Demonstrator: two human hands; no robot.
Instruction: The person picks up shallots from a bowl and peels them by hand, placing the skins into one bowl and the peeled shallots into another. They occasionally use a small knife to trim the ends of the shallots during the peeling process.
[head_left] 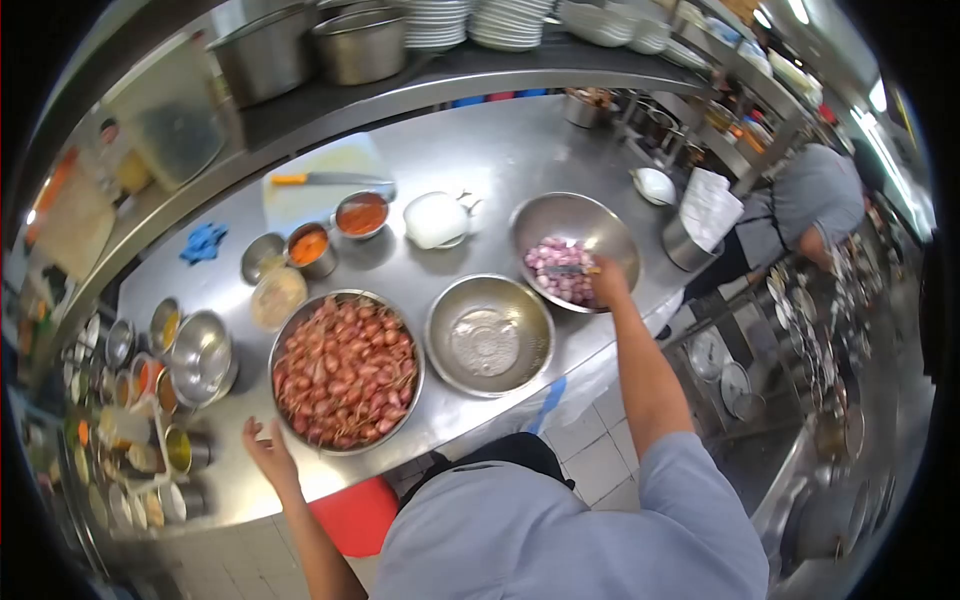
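Observation:
My right hand [609, 284] is at the near right rim of a steel bowl [600, 228], closed on a small knife [573, 269] with an orange handle. Its dark blade points left over peeled pinkish shallots [560, 255] in that bowl. My left hand [268, 452] hovers by the table's front edge with fingers apart, holding nothing. Beside it stands a large steel bowl [420, 372] heaped with unpeeled red shallots [345, 370]. Between the two shallot bowls sits a perforated steel bowl [488, 340] with no shallots in it.
Behind are a white bundle [435, 220], tins of orange [310, 248] and red [362, 214] food, and a large knife [330, 179] on a cutting board [345, 155]. Small containers crowd the left end. A shelf [480, 82] with pots and plates runs behind. Another person [820, 195] bends at right.

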